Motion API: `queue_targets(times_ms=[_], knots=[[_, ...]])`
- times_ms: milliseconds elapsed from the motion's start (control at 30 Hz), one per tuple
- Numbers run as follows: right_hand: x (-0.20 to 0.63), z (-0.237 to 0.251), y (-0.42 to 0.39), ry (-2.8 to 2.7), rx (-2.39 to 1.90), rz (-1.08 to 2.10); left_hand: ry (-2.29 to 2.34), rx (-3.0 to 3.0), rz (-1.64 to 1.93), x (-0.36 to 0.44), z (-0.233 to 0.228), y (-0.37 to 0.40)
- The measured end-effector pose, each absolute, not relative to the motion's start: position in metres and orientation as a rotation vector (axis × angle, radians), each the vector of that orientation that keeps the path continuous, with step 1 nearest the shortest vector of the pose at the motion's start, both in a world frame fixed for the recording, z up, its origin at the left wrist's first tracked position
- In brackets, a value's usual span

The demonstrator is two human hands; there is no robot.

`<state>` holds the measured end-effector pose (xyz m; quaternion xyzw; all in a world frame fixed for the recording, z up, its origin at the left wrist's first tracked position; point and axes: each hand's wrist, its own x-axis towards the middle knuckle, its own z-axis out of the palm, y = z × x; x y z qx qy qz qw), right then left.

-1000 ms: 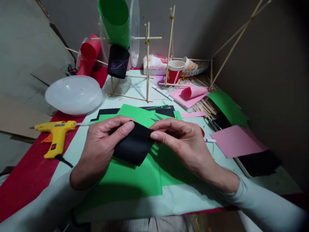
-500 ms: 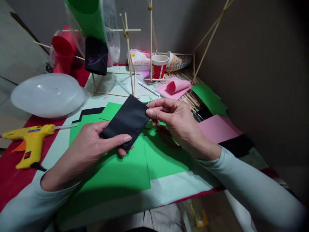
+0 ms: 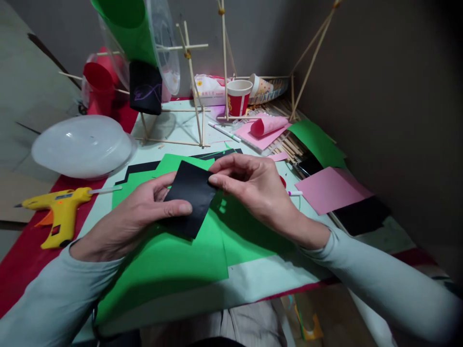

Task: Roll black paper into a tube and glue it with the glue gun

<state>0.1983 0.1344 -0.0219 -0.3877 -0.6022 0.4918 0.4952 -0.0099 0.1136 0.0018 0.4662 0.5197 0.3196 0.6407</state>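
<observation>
Black card [image 3: 195, 187] at mid-frame, over a green sheet [image 3: 173, 270]. On my feed, the left hand [image 3: 139, 212] holds it from the left, thumb on top; the right hand [image 3: 258, 190] pinches its right corner in its fingers. Compared with half a second earlier, I see the card lower.

I am working in a craft corner: a glue gun [image 3: 58, 212] is lying at nine o'clock, pink paper [image 3: 331, 190] at three, stick frames [image 3: 224, 67] at twelve.
</observation>
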Motion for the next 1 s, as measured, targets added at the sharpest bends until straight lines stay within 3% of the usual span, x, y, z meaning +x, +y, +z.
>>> queue_targets(times_ms=[433,1000], knots=[[0.194,-0.021,0.130,-1.435,-0.949,1.116,1.436,1.371,0.568,-0.001,-0.006,0.112],[0.206,-0.009,0.146,-1.320,-0.945,1.147,1.375,1.174,0.671,0.001,0.002,0.109]])
